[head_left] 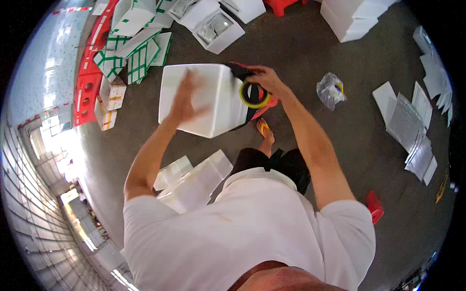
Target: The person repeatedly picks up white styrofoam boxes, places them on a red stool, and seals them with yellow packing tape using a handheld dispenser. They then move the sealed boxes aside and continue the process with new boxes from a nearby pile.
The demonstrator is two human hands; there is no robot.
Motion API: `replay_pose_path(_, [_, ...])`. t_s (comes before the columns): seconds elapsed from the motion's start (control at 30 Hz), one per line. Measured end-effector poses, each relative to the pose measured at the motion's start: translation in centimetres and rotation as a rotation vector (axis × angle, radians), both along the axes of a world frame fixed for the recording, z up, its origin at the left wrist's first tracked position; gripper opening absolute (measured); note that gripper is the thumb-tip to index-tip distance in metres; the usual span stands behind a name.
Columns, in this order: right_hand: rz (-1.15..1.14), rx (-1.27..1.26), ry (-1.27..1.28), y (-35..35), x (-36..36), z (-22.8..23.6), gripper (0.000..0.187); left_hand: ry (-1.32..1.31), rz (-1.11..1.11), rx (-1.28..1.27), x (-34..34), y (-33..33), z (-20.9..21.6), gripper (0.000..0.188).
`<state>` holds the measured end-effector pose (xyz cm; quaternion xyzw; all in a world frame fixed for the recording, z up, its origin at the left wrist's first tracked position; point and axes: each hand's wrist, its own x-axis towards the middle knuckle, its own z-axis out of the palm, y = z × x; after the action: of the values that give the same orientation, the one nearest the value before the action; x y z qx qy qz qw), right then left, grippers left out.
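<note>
A white foam box [191, 89] stands in front of me, its smooth top and one side showing. Over its top is my left hand [187, 99], blurred by motion, with thumb and fingers spread. Whether it touches the box I cannot tell. At the box's right end my right hand [268, 81] grips a roll of yellow tape [255, 105]. Beneath and behind the box is a red and black object [264, 112], mostly hidden, whose kind I cannot make out.
Wrapped white boxes [194, 182] lie by my left side. Green-taped foam boxes [138, 60] are heaped beside a red barrier [87, 92]. A plastic-wrapped tape bundle [331, 92], foam panels with silvery sheets [407, 121] and a red object [374, 207] lie to the right.
</note>
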<state>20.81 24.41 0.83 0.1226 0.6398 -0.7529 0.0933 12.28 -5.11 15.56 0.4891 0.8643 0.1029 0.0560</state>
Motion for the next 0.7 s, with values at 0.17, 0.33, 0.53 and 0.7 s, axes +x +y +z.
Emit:
replay_pose_path(0.17, [0.129,-0.029,-0.061,0.9,-6.0,2.3,0.052,-0.024,-0.244,-0.130,5.3,2.5,3.4,0.071])
replay_pose_path(0.33, [0.453,-0.043,0.057,3.3,-2.2,1.3,0.055,0.003,-0.226,0.043,2.6,6.1,1.2,0.051])
replay_pose_path(0.53, [0.220,0.062,-0.147,-1.1,9.1,5.0,0.054,0.116,0.372,0.168,-5.1,9.7,-1.4,0.031])
replay_pose_path(0.7, [0.170,-0.070,-0.199,-7.7,11.5,4.5,0.059,0.065,0.949,0.133,-11.4,6.9,-3.5,0.030])
